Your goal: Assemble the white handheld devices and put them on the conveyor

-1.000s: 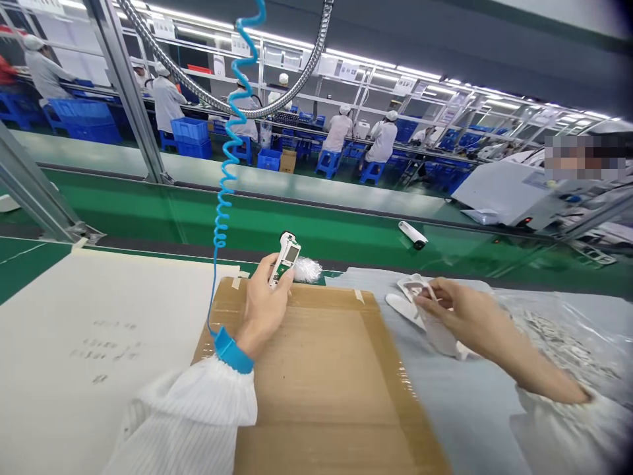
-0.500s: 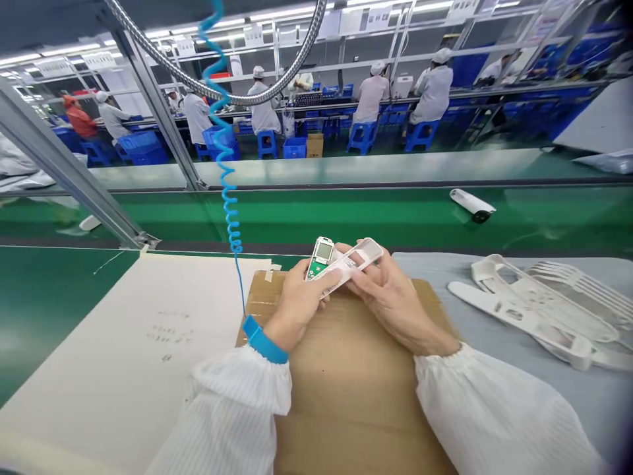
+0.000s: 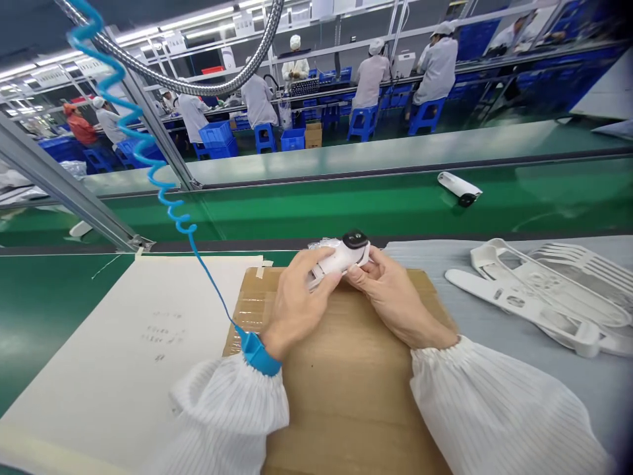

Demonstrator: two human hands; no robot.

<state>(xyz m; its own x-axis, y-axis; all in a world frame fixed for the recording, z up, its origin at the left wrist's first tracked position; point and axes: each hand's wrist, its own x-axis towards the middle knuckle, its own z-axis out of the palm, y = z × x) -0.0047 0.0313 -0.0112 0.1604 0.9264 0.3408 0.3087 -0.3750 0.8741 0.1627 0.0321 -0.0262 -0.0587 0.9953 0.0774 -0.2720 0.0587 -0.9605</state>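
A white handheld device (image 3: 332, 261) with a glossy black end is held tilted above the cardboard, its black end pointing up and to the right. My left hand (image 3: 300, 297) is closed around its lower body, thumb in front and fingers behind. My right hand (image 3: 388, 290) pinches the white casing near the black end between thumb and fingers. The circuit board and screen are hidden from this side. A blue wrist strap (image 3: 260, 355) with a coiled blue cord (image 3: 165, 188) is on my left wrist.
Cardboard (image 3: 346, 396) lies under my hands, with a white sheet (image 3: 163, 356) to its left. White plastic parts (image 3: 524, 290) lie at right on grey sheeting. A similar white device (image 3: 457, 188) sits on the green conveyor (image 3: 297, 211). Co-workers sit beyond.
The device has been turned over: its board, screen and separate-looking white cover faced me before, and now the outer casing and black end do. The coiled cord has swung left as the view shifted.
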